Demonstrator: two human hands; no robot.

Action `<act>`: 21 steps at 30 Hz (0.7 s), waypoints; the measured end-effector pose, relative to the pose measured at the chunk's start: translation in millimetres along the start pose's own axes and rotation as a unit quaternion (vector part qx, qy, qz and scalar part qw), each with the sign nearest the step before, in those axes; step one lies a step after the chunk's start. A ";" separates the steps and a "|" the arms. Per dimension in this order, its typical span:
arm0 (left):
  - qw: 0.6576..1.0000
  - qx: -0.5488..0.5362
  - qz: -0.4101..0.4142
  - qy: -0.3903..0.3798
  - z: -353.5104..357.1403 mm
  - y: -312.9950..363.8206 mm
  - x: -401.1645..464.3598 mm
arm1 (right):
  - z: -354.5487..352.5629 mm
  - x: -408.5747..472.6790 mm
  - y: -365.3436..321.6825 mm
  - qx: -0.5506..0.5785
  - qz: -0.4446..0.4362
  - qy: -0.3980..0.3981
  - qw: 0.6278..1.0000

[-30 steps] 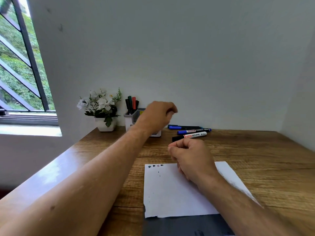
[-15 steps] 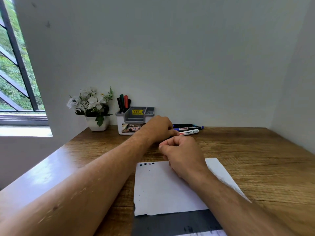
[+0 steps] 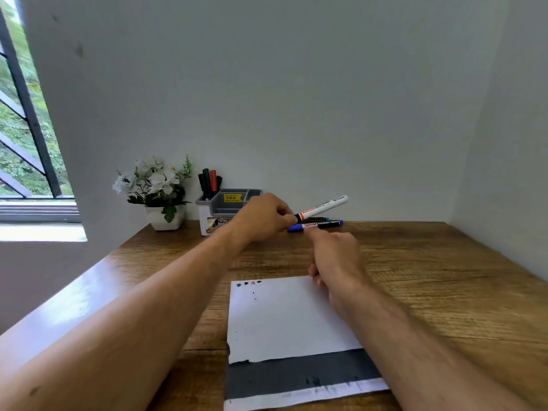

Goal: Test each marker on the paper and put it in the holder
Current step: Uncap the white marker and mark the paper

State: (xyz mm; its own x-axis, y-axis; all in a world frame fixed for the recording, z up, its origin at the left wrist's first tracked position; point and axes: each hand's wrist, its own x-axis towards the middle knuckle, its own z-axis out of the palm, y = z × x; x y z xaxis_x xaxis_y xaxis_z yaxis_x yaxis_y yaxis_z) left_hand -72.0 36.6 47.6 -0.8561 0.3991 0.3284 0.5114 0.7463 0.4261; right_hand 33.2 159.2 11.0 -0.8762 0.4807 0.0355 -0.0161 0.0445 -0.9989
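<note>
The left hand (image 3: 262, 218) pinches the black-capped end of a white-barrelled marker (image 3: 323, 206), lifted clear of the wooden counter (image 3: 430, 262) with its far end tilted up toward the wall. The right hand (image 3: 335, 256) is loosely curled, holding nothing, its forefinger reaching out to touch the blue-capped dark marker (image 3: 318, 225) lying just behind. Another marker lies behind that one, mostly hidden.

The white marker looks light and rigid, a smooth plastic tube that could roll if set down. I'd guess the barrel is the place for the right hand to grip while the left pulls the cap, since caps tend to be snug.

The white sheet of paper (image 3: 284, 318), with a few small test marks in its top left corner, lies near the person. The grey-and-white plastic holder (image 3: 221, 207) stands by the wall and already has several markers upright in it.
</note>
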 end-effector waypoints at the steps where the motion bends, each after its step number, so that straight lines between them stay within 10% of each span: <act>1: 1.000 -0.008 0.005 -0.003 -3.5 3.1 -6.3 | -0.5 -0.7 -2.0 0.016 0.010 0.001 1.000; 21: 0.986 0.024 0.166 0.018 3.1 5.7 -101.0 | -2.8 -15.4 -8.6 0.113 -0.050 -0.097 0.988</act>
State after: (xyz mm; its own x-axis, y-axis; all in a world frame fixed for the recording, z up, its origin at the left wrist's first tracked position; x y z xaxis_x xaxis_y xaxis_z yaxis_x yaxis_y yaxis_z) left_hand 17.1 2.2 14.2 -0.6388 0.6070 0.4728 0.7579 0.6022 0.2509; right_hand 48.1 153.9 19.1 -0.9403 0.3055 0.1500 -0.1956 -0.1242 -0.9728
